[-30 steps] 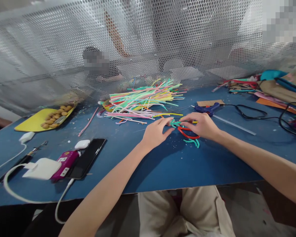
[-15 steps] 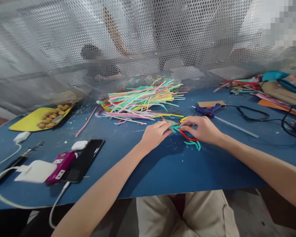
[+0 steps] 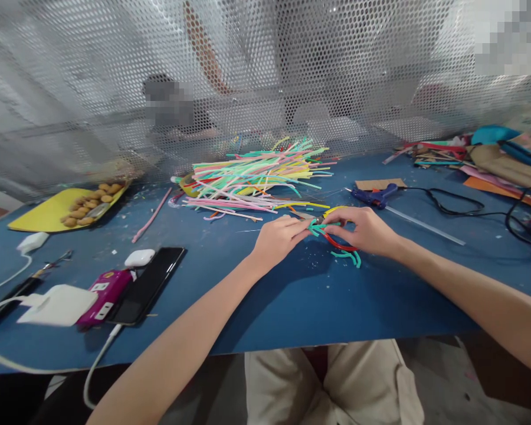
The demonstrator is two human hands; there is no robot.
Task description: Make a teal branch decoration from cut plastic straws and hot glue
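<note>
A: Head view. Landmark for bearings?

B: Pile of coloured strips [image 3: 252,180], on the blue table [image 3: 318,301].

A: Place of the green piece [image 3: 316,227]?

B: In front of the pile, toward its right end. Between both hands, with short branching ends. Contact with the table: cannot tell.

A: State of the left hand [image 3: 279,241]?

B: In front of the pile, right of its middle. Fingers close together, thumb below; pinching the left part of the green piece.

A: And of the right hand [image 3: 367,231]?

B: Forward and right of the pile. Thumb against bent fingers, pinching the other end of the green piece. Just below, a red piece [image 3: 337,243], curved; held or merely lying there, cannot tell. Nearer the table edge than the pile, loose green bits [image 3: 349,258].

A: Right of the pile?

B: Dark blue glue gun [image 3: 376,194], clear stick out from its rear, cardboard [image 3: 379,183] just beyond. Farther right, a heap of paper and scraps [image 3: 491,156].

A: Left?

B: Pink strip [image 3: 151,216] near the pile; farther left, a yellow sheet [image 3: 39,212] with tan rounded lumps. Forward and left of the pile, a black phone [image 3: 150,286] touching a purple power strip [image 3: 107,295].

A: Behind the pile?

B: Perforated metal screen [image 3: 265,77].
</note>
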